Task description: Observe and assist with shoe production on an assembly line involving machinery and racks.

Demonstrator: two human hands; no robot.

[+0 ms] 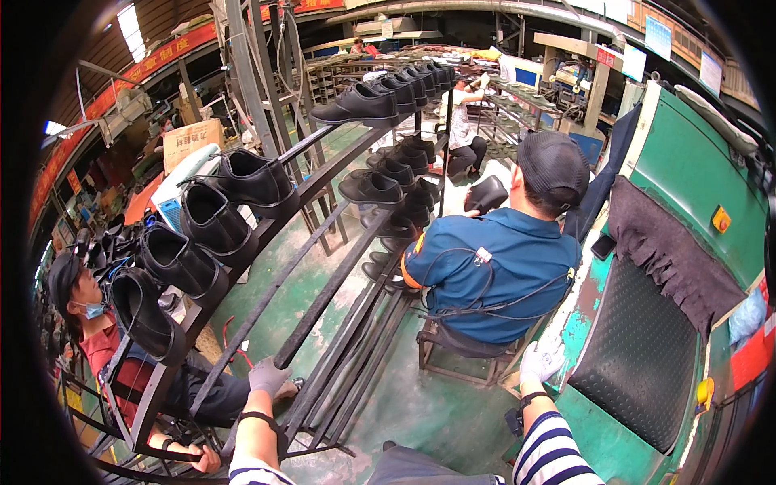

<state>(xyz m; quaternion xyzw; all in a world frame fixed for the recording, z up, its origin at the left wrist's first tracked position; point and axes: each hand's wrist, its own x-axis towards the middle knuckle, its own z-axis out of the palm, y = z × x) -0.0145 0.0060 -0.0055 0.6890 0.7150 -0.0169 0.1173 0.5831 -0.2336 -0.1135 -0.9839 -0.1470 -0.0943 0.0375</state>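
Observation:
My left hand [268, 377], in a pale glove, is closed round the near end of a dark bar of the shoe rack [319, 301]. My right hand [542, 360], gloved too, lies with its fingers stretched out on the worn edge of the green machine [578, 331], beside its black studded mat [638, 352]. Nothing shows in the right hand. Black leather shoes [212, 218] stand in a row along the rack's upper tier. More black shoes [376, 187] sit on lower bars at its far end.
Right ahead, a seated person in a blue shirt [501, 263] faces away, near a black shoe [487, 195]. Another person [121, 356] sits at the left, behind the rack. A dark phone [603, 246] and a ragged dark cloth [671, 242] lie on the machine.

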